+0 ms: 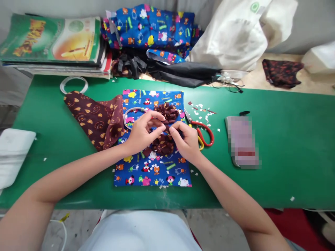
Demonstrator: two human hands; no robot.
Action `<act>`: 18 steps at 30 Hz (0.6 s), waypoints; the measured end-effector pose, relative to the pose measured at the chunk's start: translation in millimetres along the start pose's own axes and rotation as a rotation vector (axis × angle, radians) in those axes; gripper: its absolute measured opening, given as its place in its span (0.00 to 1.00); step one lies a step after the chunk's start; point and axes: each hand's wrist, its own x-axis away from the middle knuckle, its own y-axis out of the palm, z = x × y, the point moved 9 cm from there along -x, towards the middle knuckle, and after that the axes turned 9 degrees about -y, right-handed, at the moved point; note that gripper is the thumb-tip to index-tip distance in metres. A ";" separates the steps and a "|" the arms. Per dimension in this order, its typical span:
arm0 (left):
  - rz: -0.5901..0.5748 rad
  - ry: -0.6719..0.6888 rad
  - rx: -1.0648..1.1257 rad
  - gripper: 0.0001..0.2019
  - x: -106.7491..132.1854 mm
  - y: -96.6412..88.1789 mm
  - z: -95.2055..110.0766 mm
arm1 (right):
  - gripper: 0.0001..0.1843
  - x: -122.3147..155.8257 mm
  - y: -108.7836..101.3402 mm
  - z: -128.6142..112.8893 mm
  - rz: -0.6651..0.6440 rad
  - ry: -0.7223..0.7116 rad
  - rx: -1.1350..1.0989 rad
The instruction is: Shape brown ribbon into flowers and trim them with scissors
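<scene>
Over a blue cartoon-print cloth (154, 174), my left hand (145, 132) and my right hand (186, 141) meet fingertip to fingertip. Both are closed in a pinch on a small piece of dark brown fabric (167, 130), mostly hidden by the fingers. Just beyond them lies a gathered brown fabric flower (169, 112). Below the fingertips is another brown patterned fabric piece (164, 145). A white ring (126, 120), perhaps a tape roll, rests partly behind my left hand. Red-handled scissors (209, 134) lie to the right of my right hand, beside a yellow handle (201, 143).
Brown leaf-print cloth (96, 120) lies left, near another white ring (85, 87). Small white scraps (201, 108) scatter the green table (288, 139). A phone (242, 139) lies right. Behind are stacked books (78, 42), folded blue cloth (154, 26), glasses (230, 83) and a white bag (232, 38).
</scene>
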 end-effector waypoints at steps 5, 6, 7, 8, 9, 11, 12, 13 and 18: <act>0.017 0.005 -0.042 0.11 -0.2 -0.5 -0.3 | 0.11 1.3 1.9 0.0 -0.026 -0.011 0.019; 0.017 0.002 -0.060 0.11 -0.1 -0.3 -1.0 | 0.11 1.6 2.2 0.1 -0.032 -0.011 0.023; 0.015 -0.002 -0.077 0.11 -0.1 0.0 -1.6 | 0.10 1.9 2.3 0.2 -0.035 -0.011 0.026; 0.010 -0.006 -0.091 0.11 -0.1 0.5 -2.3 | 0.09 2.1 2.3 0.2 -0.038 -0.013 0.028; 0.006 -0.009 -0.102 0.11 0.0 0.9 -2.8 | 0.08 2.2 2.2 0.0 -0.042 -0.017 0.031; -0.002 -0.010 -0.114 0.11 0.2 1.7 -3.0 | 0.07 2.1 2.8 -1.0 -0.057 -0.033 0.041; -0.005 -0.009 -0.119 0.10 0.2 2.0 -2.9 | 0.07 1.9 3.4 -1.7 -0.069 -0.043 0.048; -0.007 -0.006 -0.126 0.10 0.2 2.3 -2.6 | 0.07 1.7 4.3 -2.2 -0.082 -0.050 0.055; -0.006 0.040 -0.174 0.09 0.9 3.1 2.4 | 0.08 0.7 6.7 -2.8 -0.111 -0.045 0.065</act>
